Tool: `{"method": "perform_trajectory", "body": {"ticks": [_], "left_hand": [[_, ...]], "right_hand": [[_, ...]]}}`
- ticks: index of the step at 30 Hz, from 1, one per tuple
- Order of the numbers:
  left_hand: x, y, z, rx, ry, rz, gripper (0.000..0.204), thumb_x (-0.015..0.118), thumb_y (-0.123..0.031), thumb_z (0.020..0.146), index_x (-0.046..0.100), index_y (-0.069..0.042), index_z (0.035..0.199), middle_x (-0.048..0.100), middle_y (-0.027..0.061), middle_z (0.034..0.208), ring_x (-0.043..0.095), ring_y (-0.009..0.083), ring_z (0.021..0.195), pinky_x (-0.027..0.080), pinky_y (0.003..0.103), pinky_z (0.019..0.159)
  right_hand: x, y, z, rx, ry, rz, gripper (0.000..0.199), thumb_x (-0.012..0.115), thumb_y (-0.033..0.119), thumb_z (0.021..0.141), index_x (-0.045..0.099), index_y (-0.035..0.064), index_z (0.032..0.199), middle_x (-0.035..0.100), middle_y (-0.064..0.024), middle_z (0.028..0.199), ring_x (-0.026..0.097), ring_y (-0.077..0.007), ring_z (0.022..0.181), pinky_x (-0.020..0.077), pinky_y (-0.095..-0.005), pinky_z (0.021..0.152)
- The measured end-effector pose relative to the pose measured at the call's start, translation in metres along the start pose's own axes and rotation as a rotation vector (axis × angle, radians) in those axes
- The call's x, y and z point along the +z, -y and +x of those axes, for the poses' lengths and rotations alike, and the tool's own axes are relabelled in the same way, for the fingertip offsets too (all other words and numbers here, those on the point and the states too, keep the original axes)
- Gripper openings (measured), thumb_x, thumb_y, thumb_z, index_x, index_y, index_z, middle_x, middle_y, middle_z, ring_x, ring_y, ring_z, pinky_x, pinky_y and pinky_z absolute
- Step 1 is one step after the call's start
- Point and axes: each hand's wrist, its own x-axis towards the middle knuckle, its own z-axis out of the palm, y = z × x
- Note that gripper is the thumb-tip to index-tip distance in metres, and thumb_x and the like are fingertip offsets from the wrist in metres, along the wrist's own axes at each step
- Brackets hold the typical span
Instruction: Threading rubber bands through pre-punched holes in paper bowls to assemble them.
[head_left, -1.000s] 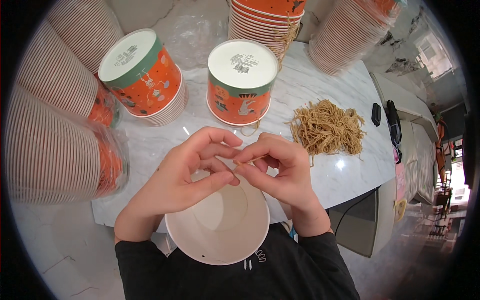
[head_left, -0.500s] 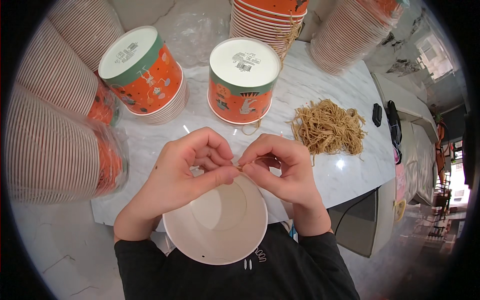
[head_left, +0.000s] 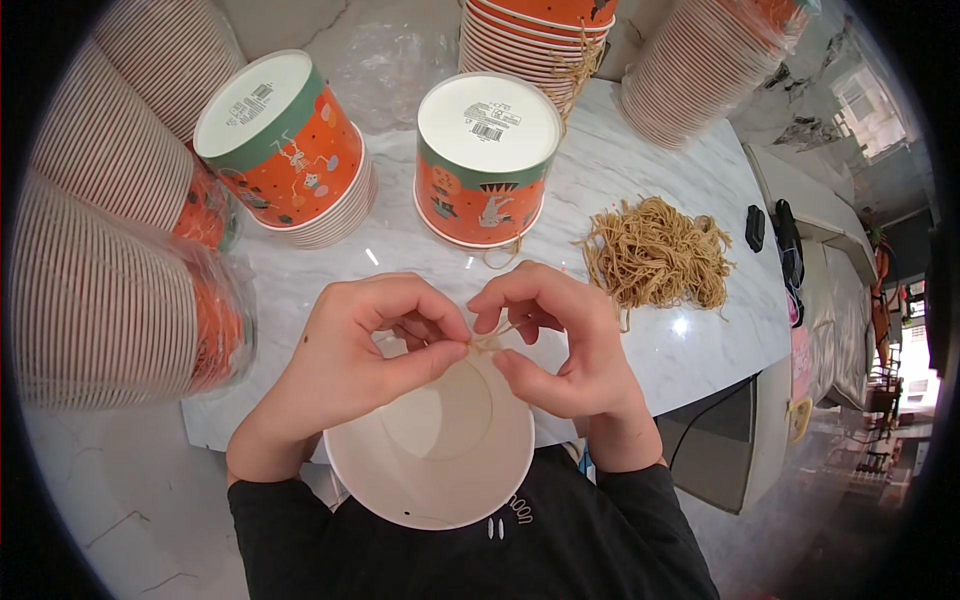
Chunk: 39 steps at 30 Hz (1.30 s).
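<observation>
A white paper bucket, its inside facing up, sits against my body at the table's near edge; a small dark hole shows near its rim. Over its far rim, my left hand pinches a thin tan twine between thumb and forefinger. My right hand is just to the right, its thumb and forefinger apart. A strand of the twine passes by its fingers; whether the curled rear fingers touch it is hidden. A loose pile of cut tan twine lies beyond my right hand.
An upside-down orange and green bucket stands ahead on the marble table, a twine loop at its base. Left of it is a short inverted stack. Tall wrapped bucket stacks line the left, others the back. Small black objects lie right.
My right thumb and forefinger have parted from the twine they were pinching. The left hand keeps its pinch and has shifted slightly down. The bucket stays about where it was.
</observation>
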Motion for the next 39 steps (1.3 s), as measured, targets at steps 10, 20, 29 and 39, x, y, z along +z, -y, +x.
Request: {"method": "perform_trajectory", "body": {"ticks": [10, 20, 29, 39], "left_hand": [[0.003, 0.004, 0.0, 0.045, -0.052, -0.1, 0.021, 0.077, 0.003, 0.086, 0.059, -0.004, 0.092, 0.065, 0.0005, 0.089, 0.066, 0.0082, 0.085, 0.053, 0.025, 0.078], [0.002, 0.005, 0.0, 0.045, -0.037, -0.157, 0.026, 0.075, 0.003, 0.089, 0.052, -0.006, 0.098, 0.066, 0.0022, 0.094, 0.066, 0.0082, 0.089, 0.054, 0.025, 0.078], [0.002, 0.002, 0.001, 0.016, -0.004, -0.147, 0.027, 0.075, 0.003, 0.09, 0.051, -0.006, 0.098, 0.068, 0.0033, 0.093, 0.068, 0.0092, 0.089, 0.054, 0.026, 0.079], [0.002, -0.003, -0.001, -0.012, -0.014, -0.07, 0.019, 0.078, 0.002, 0.086, 0.068, -0.001, 0.102, 0.068, 0.0008, 0.092, 0.063, 0.0075, 0.085, 0.049, 0.023, 0.077]], "right_hand": [[0.009, 0.004, 0.004, -0.04, -0.036, -0.07, 0.042, 0.082, 0.004, 0.069, 0.077, 0.0042, 0.111, 0.072, -0.0036, 0.086, 0.063, -0.0107, 0.072, 0.0402, -0.0234, 0.057], [0.012, 0.002, 0.001, -0.078, -0.027, -0.108, 0.036, 0.08, 0.001, 0.072, 0.079, 0.0057, 0.107, 0.064, -0.0002, 0.073, 0.049, -0.0088, 0.059, 0.0354, -0.0248, 0.053], [0.003, 0.001, 0.0, -0.014, 0.028, -0.131, 0.019, 0.079, 0.005, 0.078, 0.075, 0.0069, 0.097, 0.058, -0.0006, 0.069, 0.047, -0.0096, 0.055, 0.0374, -0.0257, 0.051], [0.005, 0.0, 0.0, -0.035, -0.029, -0.146, 0.016, 0.078, 0.003, 0.078, 0.072, 0.0057, 0.093, 0.058, -0.0001, 0.07, 0.048, -0.0091, 0.056, 0.0385, -0.0248, 0.052]]}}
